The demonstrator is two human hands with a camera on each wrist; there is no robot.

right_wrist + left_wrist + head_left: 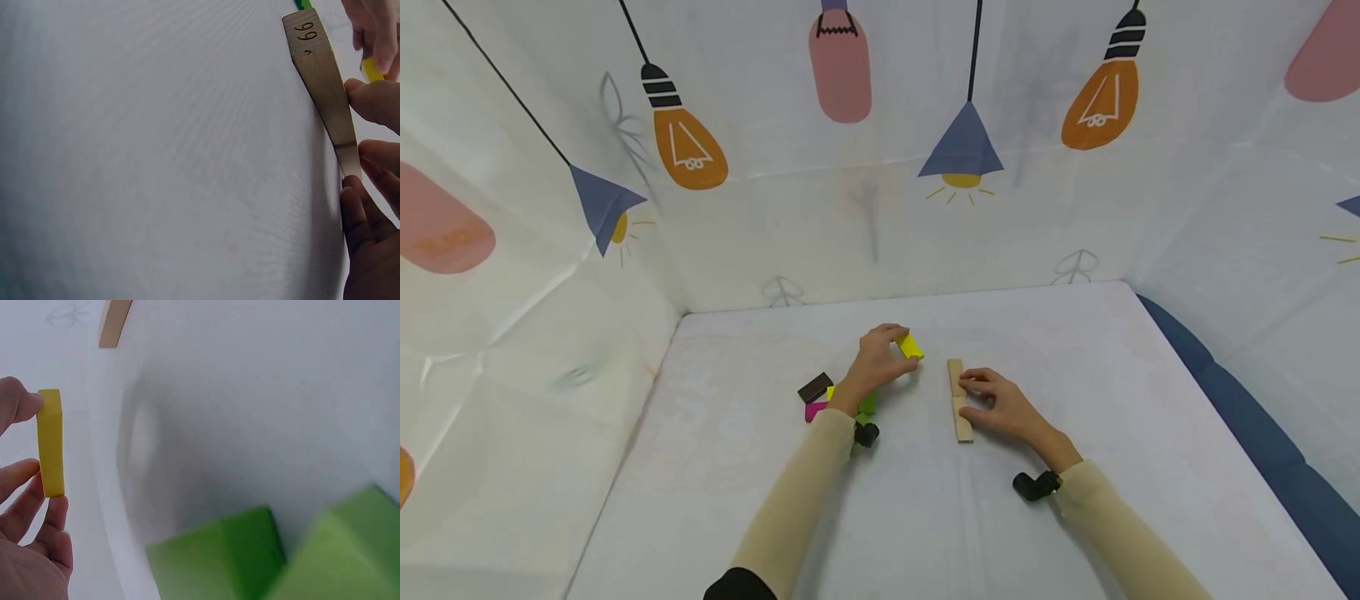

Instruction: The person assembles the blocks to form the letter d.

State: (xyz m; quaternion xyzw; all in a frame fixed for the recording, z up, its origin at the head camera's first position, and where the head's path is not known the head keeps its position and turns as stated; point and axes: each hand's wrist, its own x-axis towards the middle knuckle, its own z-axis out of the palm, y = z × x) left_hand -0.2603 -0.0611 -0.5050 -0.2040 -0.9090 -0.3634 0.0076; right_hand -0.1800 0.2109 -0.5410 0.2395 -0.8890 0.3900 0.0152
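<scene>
My left hand (876, 357) is raised over the table and pinches a yellow block (51, 444) between thumb and fingertips. Two plain wooden blocks lie end to end in a line: a near wooden block (962, 421) and a far wooden block (956, 377). The thumb and fingertips of my right hand (1006, 407) touch their right side. In the right wrist view, the near block's end face (306, 37) carries engraved digits. Under my left wrist sits a cluster of blocks, partly hidden by the arm, with a green block (215, 556) close to the camera.
Left of the left wrist lie a dark brown block (816, 387) and a magenta block (814, 411), with a bit of another yellow block (830, 392) beside them. A white cloth covers the table (887, 533). A printed curtain (865, 225) hangs behind it, and a blue seat (1232, 400) stands at right.
</scene>
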